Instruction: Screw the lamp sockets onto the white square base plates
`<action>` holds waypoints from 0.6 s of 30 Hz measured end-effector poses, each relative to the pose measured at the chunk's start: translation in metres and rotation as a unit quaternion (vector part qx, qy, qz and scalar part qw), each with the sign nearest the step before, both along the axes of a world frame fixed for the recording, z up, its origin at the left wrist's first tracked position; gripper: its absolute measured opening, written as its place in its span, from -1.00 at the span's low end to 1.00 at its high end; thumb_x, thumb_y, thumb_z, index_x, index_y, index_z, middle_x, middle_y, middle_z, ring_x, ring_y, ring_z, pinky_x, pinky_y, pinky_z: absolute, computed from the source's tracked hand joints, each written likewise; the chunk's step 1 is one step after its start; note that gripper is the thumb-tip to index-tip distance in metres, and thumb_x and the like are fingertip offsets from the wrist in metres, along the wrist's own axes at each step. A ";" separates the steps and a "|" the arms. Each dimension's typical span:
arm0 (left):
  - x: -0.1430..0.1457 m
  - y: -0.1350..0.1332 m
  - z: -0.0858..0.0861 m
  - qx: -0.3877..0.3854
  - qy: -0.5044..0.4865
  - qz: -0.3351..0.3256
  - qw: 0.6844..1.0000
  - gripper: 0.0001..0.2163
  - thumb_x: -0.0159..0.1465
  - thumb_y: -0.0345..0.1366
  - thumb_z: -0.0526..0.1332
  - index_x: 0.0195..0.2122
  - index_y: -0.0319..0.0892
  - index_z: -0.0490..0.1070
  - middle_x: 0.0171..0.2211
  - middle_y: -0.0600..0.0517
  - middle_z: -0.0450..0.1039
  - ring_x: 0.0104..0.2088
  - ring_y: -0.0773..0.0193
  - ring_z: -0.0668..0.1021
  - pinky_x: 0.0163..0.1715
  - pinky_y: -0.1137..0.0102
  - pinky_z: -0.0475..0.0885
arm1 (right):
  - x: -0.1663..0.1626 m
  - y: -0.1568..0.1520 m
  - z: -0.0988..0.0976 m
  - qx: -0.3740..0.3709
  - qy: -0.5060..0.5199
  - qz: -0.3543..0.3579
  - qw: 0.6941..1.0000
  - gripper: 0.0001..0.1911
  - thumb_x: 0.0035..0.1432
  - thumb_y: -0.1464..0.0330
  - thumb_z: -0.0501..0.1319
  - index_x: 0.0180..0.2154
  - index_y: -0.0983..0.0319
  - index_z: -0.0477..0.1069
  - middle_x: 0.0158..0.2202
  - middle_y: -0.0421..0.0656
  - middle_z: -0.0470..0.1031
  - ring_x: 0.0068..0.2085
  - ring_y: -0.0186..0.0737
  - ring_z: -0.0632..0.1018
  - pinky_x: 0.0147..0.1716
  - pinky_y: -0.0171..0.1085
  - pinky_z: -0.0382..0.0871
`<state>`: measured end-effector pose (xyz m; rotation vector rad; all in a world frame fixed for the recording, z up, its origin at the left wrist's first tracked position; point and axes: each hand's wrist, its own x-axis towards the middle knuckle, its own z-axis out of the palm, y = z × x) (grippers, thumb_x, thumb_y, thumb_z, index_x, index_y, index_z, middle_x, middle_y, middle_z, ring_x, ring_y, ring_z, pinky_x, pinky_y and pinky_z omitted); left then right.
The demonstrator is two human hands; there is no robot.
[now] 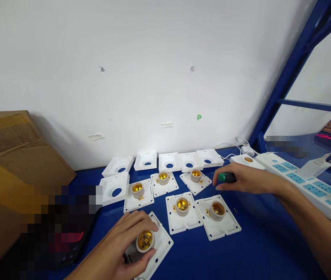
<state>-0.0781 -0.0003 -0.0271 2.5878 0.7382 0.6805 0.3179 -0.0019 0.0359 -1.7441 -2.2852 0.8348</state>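
My left hand is closed round a lamp socket with a gold-coloured threaded inside. Under it lies a square white base plate, partly covered by my palm. At the right, my right hand holds a screwdriver by its black and green handle; its shaft is hidden. The thumb and forefinger reach down near the tabletop, close to a small screw. Another screw lies on the blue table. Between the hands are several white plates with sockets, among them one plate and another.
Several white square covers with round holes line the wall. A power strip with plugs stands at right, by a blue metal frame. A cardboard box sits at left, near a dark, pixelated object.
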 end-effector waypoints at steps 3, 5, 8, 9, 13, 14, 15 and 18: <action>0.002 0.001 0.002 0.027 -0.003 -0.003 1.000 -0.68 0.26 -0.47 0.25 0.00 0.02 0.45 -0.14 0.06 0.57 -0.16 0.26 0.65 -0.10 0.49 0.55 | 0.012 0.002 -0.001 0.012 -0.017 -0.021 1.000 -0.77 0.30 0.16 0.26 -0.17 0.12 0.61 -0.22 -0.15 0.65 -0.22 -0.09 0.59 -0.23 -0.19 0.37; 0.003 0.001 0.001 0.040 -0.004 0.008 0.999 -0.68 0.26 -0.45 0.27 0.00 0.02 0.47 -0.14 0.07 0.58 -0.17 0.26 0.66 -0.13 0.52 0.56 | 0.018 0.003 -0.003 0.011 -0.027 -0.028 0.999 -0.79 0.28 0.17 0.27 -0.17 0.12 0.60 -0.20 -0.15 0.65 -0.20 -0.07 0.59 -0.22 -0.18 0.37; 0.001 0.001 -0.005 0.050 -0.013 0.034 0.998 -0.71 0.27 -0.37 0.35 0.00 0.04 0.49 -0.13 0.07 0.59 -0.16 0.25 0.68 -0.12 0.53 0.57 | 0.023 0.004 -0.006 -0.002 -0.038 -0.026 0.999 -0.75 0.22 0.13 0.33 -0.13 0.09 0.60 -0.17 -0.14 0.64 -0.20 -0.05 0.58 -0.25 -0.18 0.35; 0.000 0.001 -0.007 0.048 -0.012 0.040 0.998 -0.72 0.28 -0.33 0.37 0.00 0.05 0.49 -0.12 0.07 0.60 -0.15 0.24 0.68 -0.11 0.53 0.57 | 0.024 0.004 -0.006 -0.009 -0.040 -0.023 0.999 -0.73 0.21 0.12 0.34 -0.11 0.08 0.61 -0.17 -0.14 0.63 -0.20 -0.05 0.57 -0.26 -0.18 0.34; -0.005 -0.001 -0.008 0.024 0.009 0.051 0.998 -0.71 0.32 -0.24 0.40 0.05 0.07 0.48 -0.07 0.06 0.58 -0.12 0.22 0.67 -0.10 0.52 0.57 | 0.022 0.007 -0.011 -0.040 -0.044 -0.009 0.998 -0.71 0.19 0.09 0.34 -0.11 0.08 0.61 -0.19 -0.15 0.62 -0.24 -0.08 0.55 -0.28 -0.19 0.33; -0.005 -0.002 -0.007 0.018 0.015 0.053 0.998 -0.70 0.32 -0.23 0.40 0.06 0.07 0.48 -0.06 0.06 0.58 -0.11 0.21 0.67 -0.09 0.50 0.56 | 0.021 0.008 -0.012 -0.045 -0.043 -0.005 0.998 -0.72 0.20 0.09 0.33 -0.14 0.10 0.61 -0.21 -0.15 0.62 -0.26 -0.09 0.55 -0.30 -0.20 0.33; -0.006 -0.003 -0.005 0.014 0.017 0.052 0.998 -0.71 0.32 -0.23 0.40 0.06 0.07 0.48 -0.06 0.06 0.58 -0.11 0.21 0.67 -0.09 0.49 0.56 | 0.020 0.009 -0.013 -0.050 -0.042 0.000 0.998 -0.73 0.22 0.10 0.32 -0.17 0.11 0.60 -0.24 -0.15 0.62 -0.27 -0.10 0.54 -0.31 -0.20 0.32; -0.005 -0.003 -0.002 0.011 0.023 0.042 0.999 -0.73 0.32 -0.25 0.40 0.03 0.07 0.49 -0.07 0.06 0.60 -0.11 0.18 0.67 -0.10 0.45 0.56 | 0.018 0.011 -0.017 -0.058 -0.040 0.011 0.997 -0.75 0.25 0.13 0.27 -0.24 0.15 0.60 -0.28 -0.14 0.61 -0.29 -0.11 0.55 -0.34 -0.22 0.33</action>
